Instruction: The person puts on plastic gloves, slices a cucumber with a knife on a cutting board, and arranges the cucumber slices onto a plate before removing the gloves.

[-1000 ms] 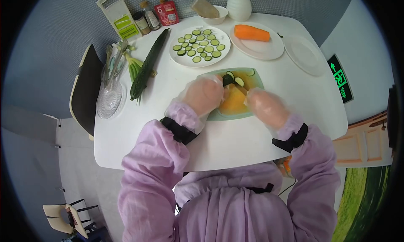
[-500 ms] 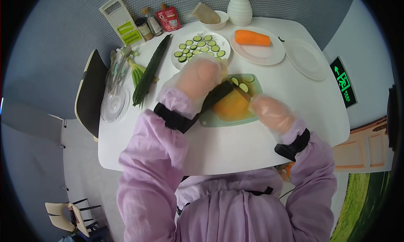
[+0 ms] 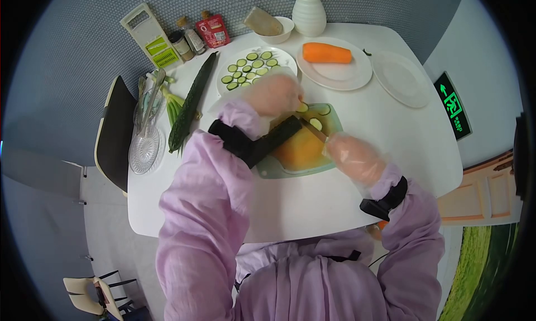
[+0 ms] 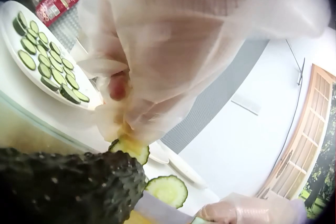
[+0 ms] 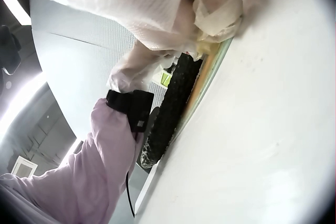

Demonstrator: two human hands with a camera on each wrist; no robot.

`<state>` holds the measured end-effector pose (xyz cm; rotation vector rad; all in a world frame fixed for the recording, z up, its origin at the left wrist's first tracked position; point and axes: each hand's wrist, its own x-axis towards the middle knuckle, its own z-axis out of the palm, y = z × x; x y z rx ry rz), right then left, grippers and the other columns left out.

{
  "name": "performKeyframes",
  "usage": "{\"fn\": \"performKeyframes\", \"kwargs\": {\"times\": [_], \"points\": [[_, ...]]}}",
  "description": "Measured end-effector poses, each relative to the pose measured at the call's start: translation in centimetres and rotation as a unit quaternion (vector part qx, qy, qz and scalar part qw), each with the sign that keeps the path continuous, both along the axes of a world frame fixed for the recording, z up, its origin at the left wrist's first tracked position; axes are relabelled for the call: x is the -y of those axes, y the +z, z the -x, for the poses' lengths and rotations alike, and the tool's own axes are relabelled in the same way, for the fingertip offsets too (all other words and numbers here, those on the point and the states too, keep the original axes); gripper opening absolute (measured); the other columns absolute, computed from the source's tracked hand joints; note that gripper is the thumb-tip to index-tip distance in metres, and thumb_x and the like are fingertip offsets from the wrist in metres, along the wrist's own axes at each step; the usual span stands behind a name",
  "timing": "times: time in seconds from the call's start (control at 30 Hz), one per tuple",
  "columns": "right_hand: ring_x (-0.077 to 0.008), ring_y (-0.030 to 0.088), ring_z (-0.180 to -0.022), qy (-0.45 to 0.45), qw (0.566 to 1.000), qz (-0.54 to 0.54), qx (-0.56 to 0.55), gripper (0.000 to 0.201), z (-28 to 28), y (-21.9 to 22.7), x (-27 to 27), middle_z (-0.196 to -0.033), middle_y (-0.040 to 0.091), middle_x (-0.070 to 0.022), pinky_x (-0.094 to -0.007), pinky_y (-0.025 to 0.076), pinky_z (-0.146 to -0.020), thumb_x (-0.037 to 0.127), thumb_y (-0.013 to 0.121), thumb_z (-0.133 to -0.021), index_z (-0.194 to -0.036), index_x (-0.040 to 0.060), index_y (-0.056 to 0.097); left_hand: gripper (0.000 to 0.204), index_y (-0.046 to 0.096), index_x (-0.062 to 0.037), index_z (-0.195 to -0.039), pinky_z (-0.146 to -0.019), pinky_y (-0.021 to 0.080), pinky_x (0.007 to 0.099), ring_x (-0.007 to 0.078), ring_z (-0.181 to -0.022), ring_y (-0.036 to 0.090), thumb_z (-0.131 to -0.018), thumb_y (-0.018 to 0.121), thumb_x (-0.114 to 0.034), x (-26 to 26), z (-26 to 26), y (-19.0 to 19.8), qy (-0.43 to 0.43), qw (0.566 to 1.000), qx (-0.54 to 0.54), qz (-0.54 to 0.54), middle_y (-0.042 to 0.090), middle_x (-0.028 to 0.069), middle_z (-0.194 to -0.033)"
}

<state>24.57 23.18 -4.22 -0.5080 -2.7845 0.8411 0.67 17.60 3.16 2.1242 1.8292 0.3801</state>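
Note:
In a clear plastic glove, my left hand (image 3: 274, 95) pinches a cucumber slice (image 4: 131, 149) at the far edge of the cutting board (image 3: 268, 173). Below its wrist lies the cut dark green cucumber (image 3: 285, 132), slanting across the board, its cut end toward the knife. My right hand (image 3: 355, 158), gloved too, grips a knife (image 3: 314, 129) whose blade rests close by that cut end. Another slice (image 4: 167, 191) sits beside the blade. Beyond the left hand, a white plate (image 4: 10, 16) bears several cucumber slices, partly hidden by the hand in the head view.
A peeled carrot (image 3: 326, 53) lies on a plate at the back, with another plate (image 3: 402, 80) to its right. A whole cucumber (image 3: 191, 103), a grater (image 3: 153, 37), spice jars (image 3: 181, 44) and a glass dish (image 3: 146, 151) stand to the left. A white vase (image 3: 309, 14) is behind.
My left hand left the cucumber and reached toward the slice plate, then came back right to the board's far edge, where it pinches a slice. My right hand stays with the knife by the cucumber.

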Motion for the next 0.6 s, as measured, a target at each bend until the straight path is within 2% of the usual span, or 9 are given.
{"fn": "performKeyframes", "kwargs": {"times": [0.1, 0.17, 0.3, 0.37, 0.4, 0.43, 0.47, 0.57, 0.6], "points": [[-0.0377, 0.056, -0.077, 0.004, 0.999, -0.021, 0.033, 0.02, 0.0, -0.2, -0.1, -0.084, 0.058, -0.0178, -0.0432, 0.045, -0.067, 0.021, 0.05, -0.089, -0.089, 0.0024, 0.056, 0.02, 0.069, -0.0005, -0.086, -0.064, 0.048, 0.0315, 0.025, -0.07, 0.061, -0.077, 0.061, -0.016, 1.3, 2.2, 0.7, 0.037, 0.991, -0.064, -0.115, 0.065, 0.0174, -0.081], [-0.0373, 0.056, -0.076, -0.003, 1.0, -0.009, 0.009, 0.021, -0.2, -0.5, 0.0, -0.083, 0.058, -0.0176, -0.0428, 0.045, -0.067, 0.021, 0.05, -0.089, -0.088, 0.0017, 0.056, 0.016, 0.068, -0.0012, -0.085, -0.066, 0.049, 0.0295, 0.0247, -0.072, 0.062, -0.075, 0.061, -0.011, 2.5, 3.7, 2.5, 0.164, 0.986, -0.036, -0.017, 0.066, 0.0156, -0.082], [-0.0408, 0.056, -0.074, 0.011, 0.999, -0.004, -0.03, 0.02, -0.2, -1.2, -0.4, -0.079, 0.059, -0.0193, -0.0461, 0.044, -0.065, 0.022, 0.049, -0.089, -0.088, 0.0036, 0.056, 0.014, 0.067, 0.0015, -0.083, -0.065, 0.049, 0.0265, 0.0237, -0.075, 0.063, -0.075, 0.056, -0.002, 5.1, 12.9, -1.5, 0.071, 0.985, -0.124, -0.102, 0.066, 0.015, -0.086], [-0.0407, 0.055, -0.073, 0.007, 0.999, -0.038, 0.002, 0.019, 0.0, -0.9, -0.3, -0.078, 0.058, -0.0191, -0.0461, 0.044, -0.064, 0.022, 0.049, -0.089, -0.087, 0.0035, 0.055, 0.015, 0.066, 0.0047, -0.081, -0.064, 0.049, 0.024, 0.0208, -0.073, 0.062, -0.075, 0.052, 0.004, 5.8, 14.9, -3.2, 0.074, 0.967, 0.22, -0.107, 0.066, 0.0138, -0.086], [-0.0407, 0.055, -0.073, 0.008, 0.999, -0.039, 0.002, 0.019, 0.0, -0.8, -0.2, -0.078, 0.058, -0.0191, -0.0461, 0.044, -0.064, 0.022, 0.049, -0.089, -0.087, 0.0035, 0.055, 0.015, 0.066, 0.0047, -0.081, -0.064, 0.049, 0.024, 0.0208, -0.073, 0.062, -0.075, 0.052, 0.004, 6.0, 14.9, -3.4, 0.075, 0.966, 0.221, -0.108, 0.066, 0.0138, -0.086], [-0.0404, 0.055, -0.073, 0.001, 0.999, -0.034, -0.001, 0.019, 0.0, -0.8, -0.1, -0.078, 0.058, -0.019, -0.0461, 0.044, -0.064, 0.022, 0.049, -0.089, -0.087, 0.0035, 0.055, 0.015, 0.065, 0.0059, -0.08, -0.064, 0.049, 0.0243, 0.0198, -0.072, 0.062, -0.074, 0.051, 0.004, 6.2, 14.8, -3.7, 0.068, 0.991, -0.003, -0.113, 0.065, 0.0133, -0.084], [-0.0402, 0.056, -0.073, -0.007, 1.0, -0.029, -0.004, 0.019, -0.1, -0.7, -0.1, -0.078, 0.058, -0.019, -0.0461, 0.044, -0.064, 0.021, 0.05, -0.089, -0.087, 0.0034, 0.055, 0.015, 0.064, 0.007, -0.08, -0.063, 0.049, 0.0247, 0.0188, -0.071, 0.061, -0.074, 0.051, 0.004, 6.4, 14.3, -3.9, 0.058, 0.966, -0.226, -0.113, 0.065, 0.0127, -0.082], [-0.0401, 0.056, -0.072, -0.008, 1.0, 0.002, 0.025, 0.018, -0.1, 0.9, 0.2, -0.076, 0.057, -0.0188, -0.0464, 0.044, -0.063, 0.02, 0.05, -0.089, -0.087, 0.0033, 0.054, 0.013, 0.065, 0.0057, -0.079, -0.062, 0.048, 0.026, 0.0188, -0.069, 0.06, -0.076, 0.053, 0.0, 6.9, 13.7, -5.2, 0.208, 0.97, 0.005, -0.128, 0.064, 0.012, -0.079], [-0.0401, 0.056, -0.072, -0.008, 1.0, 0.001, 0.025, 0.018, -0.1, 0.5, 0.1, -0.076, 0.057, -0.0188, -0.0464, 0.044, -0.063, 0.02, 0.05, -0.089, -0.087, 0.0033, 0.054, 0.013, 0.065, 0.0057, -0.079, -0.062, 0.048, 0.026, 0.0188, -0.069, 0.06, -0.076, 0.053, 0.0, 6.8, 12.2, -4.3, 0.208, 0.97, 0.005, -0.128, 0.064, 0.012, -0.079]]}}
